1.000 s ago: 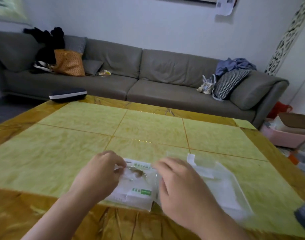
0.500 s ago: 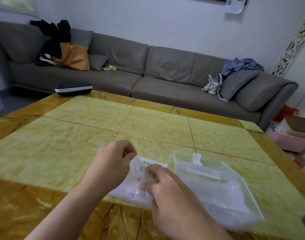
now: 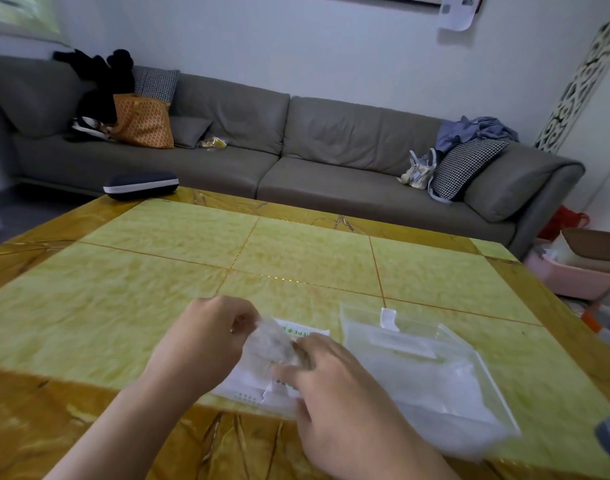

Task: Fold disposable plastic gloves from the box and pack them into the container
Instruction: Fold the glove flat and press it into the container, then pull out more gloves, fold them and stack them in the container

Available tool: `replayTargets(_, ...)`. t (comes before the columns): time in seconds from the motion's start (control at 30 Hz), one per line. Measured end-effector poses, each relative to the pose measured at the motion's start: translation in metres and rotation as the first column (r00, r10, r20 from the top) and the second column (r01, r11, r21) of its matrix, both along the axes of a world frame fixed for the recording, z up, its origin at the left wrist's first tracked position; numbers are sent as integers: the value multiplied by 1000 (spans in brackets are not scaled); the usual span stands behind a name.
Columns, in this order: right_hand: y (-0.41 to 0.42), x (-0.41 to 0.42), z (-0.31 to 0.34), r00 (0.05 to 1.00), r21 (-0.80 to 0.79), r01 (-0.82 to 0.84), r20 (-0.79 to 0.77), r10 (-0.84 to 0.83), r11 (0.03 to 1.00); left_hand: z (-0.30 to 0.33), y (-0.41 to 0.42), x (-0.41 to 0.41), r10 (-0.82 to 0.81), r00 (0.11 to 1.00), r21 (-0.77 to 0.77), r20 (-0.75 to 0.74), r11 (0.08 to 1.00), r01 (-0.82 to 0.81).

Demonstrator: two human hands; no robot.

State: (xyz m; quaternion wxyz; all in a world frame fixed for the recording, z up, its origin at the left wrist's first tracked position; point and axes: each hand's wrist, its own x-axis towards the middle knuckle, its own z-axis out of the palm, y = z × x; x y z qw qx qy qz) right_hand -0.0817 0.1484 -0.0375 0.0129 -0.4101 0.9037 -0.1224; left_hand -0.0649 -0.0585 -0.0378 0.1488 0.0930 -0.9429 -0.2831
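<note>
- Thin, crinkled clear plastic glove (image 3: 270, 342) is pinched between the left hand (image 3: 206, 341) and the right hand (image 3: 334, 386), above the flat white glove box (image 3: 258, 382).
- Light, limp and slippery, I judge; best gripped at an edge.
- Clear zip pouch (image 3: 428, 372) lies just right of the right hand.

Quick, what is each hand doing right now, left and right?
Left hand: fingers curled, pinching the thin plastic glove above the glove box.
Right hand: pinching the same glove from the other side.
</note>
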Motion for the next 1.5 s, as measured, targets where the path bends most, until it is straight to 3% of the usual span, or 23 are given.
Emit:
replayTargets(0.13, 0, -2, 0, 995, 55, -15, -96, 20, 998, 2, 8, -4, 24, 995, 80, -97, 997, -16)
replayTargets(0.33, -4, -5, -3, 995, 80, -5, -95, 13, 997, 18, 25, 0, 25, 972, 353, -235, 934, 62)
replayTargets(0.4, -2, -7, -2, 997, 69, -13, -76, 18, 998, 29, 26, 3, 116, 949, 537, -295, 841, 64)
replayTargets(0.5, 0, -5, -5, 998, 17, -18, -68, 19, 1000, 37, 19, 5, 246, 951, 792, -184, 610, -5)
replayTargets(0.63, 3, -4, 5, 994, -126, 96, 59, -89, 987, 31, 19, 3, 231, 973, 939, 23, 330, -100)
replayTargets(0.7, 5, -5, 19, 964, -337, 174, 248, -91, 925, 30, 25, 3, 204, 979, 959, 22, 274, -79)
replayTargets(0.8, 16, -5, 34, 850, -619, 282, 515, 108, 733, 30, 36, 5, 164, 986, 954, -20, 299, -30)
replayTargets(0.9, 21, -9, 37, 663, -592, 443, 722, 199, 673, 29, 45, 7, 142, 988, 915, -63, 403, 1)
replayTargets(1.0, 16, -12, 31, 677, -553, 552, 734, 52, 624, 25, 56, 9, 102, 991, 871, -91, 490, 30)
replayTargets(1.13, 15, -18, 29, 631, -599, 730, 775, 9, 329, 23, 65, 9, 119, 986, 903, -117, 425, 56)
replayTargets(1.2, 19, -22, 32, 626, -603, 751, 780, 1, 270, 23, 64, 8, 153, 984, 947, -89, 320, 36)
replayTargets(1.27, 24, -22, 33, 639, -607, 743, 769, -26, 282, 23, 61, 7, 112, 991, 979, -77, 195, 54)
replayTargets(1.3, 25, -23, 32, 650, -609, 732, 759, -43, 306, 23, 61, 7, 48, 996, 982, -74, 177, 64)
replayTargets(1.33, 26, -23, 31, 660, -608, 719, 748, -60, 336, 22, 62, 8, -31, 998, 972, -56, 225, 62)
replayTargets(1.4, 28, -23, 27, 673, -597, 700, 735, -81, 392, 22, 67, 12, -117, 993, 901, -17, 429, 65)
replayTargets(1.43, 28, -23, 26, 677, -591, 690, 731, -84, 418, 22, 69, 12, -82, 997, 859, -17, 509, 57)
replayTargets(1.5, 29, -23, 26, 682, -577, 680, 724, -102, 453, 21, 71, 11, 48, 997, 837, -59, 546, 23)
